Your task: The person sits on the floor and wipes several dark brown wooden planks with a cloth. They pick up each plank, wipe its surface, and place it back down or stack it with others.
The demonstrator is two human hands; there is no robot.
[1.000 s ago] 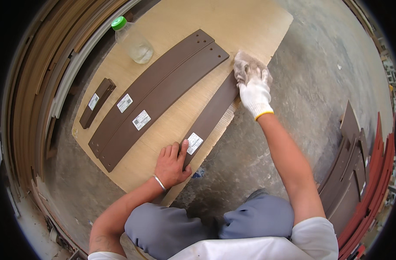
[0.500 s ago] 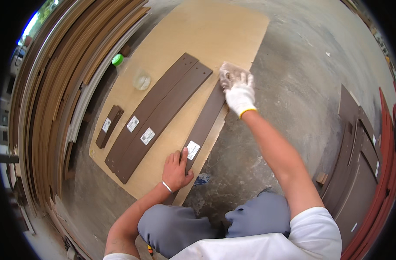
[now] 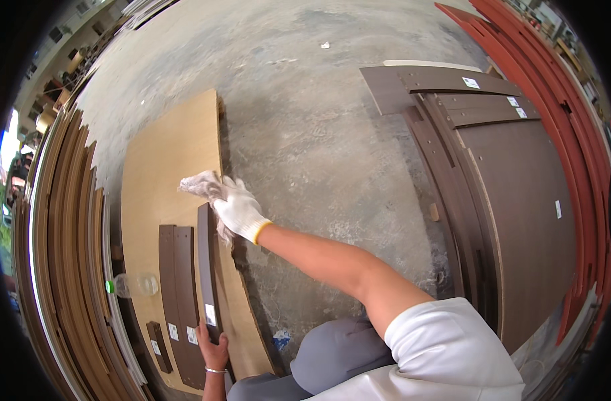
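A long dark brown board (image 3: 206,267) with a white label lies lengthwise over a tan sheet (image 3: 171,157). My bare left hand (image 3: 212,349) grips it near its close end, thumb on the right side and fingers at the left. At its far end my right hand (image 3: 240,206), in a white knit glove, clutches a stained whitish rag (image 3: 199,183), part of which hangs down beside the board. Left of it, two labelled brown boards (image 3: 184,287) lie side by side. Beyond them are a short brown piece (image 3: 159,347) and a clear bottle (image 3: 135,285) with a green cap.
Long brown planks (image 3: 64,247) are stacked along the left. On the right lie dark brown panels (image 3: 519,200) and boards, with red boards (image 3: 543,87) behind them. Grey concrete floor (image 3: 305,160) stretches between. My bent knees (image 3: 339,354) are close at the bottom.
My view has swung to the right, bringing the panels further in. My left hand has gone from resting on the board to gripping its sides. The rag has come to the board's far tip.
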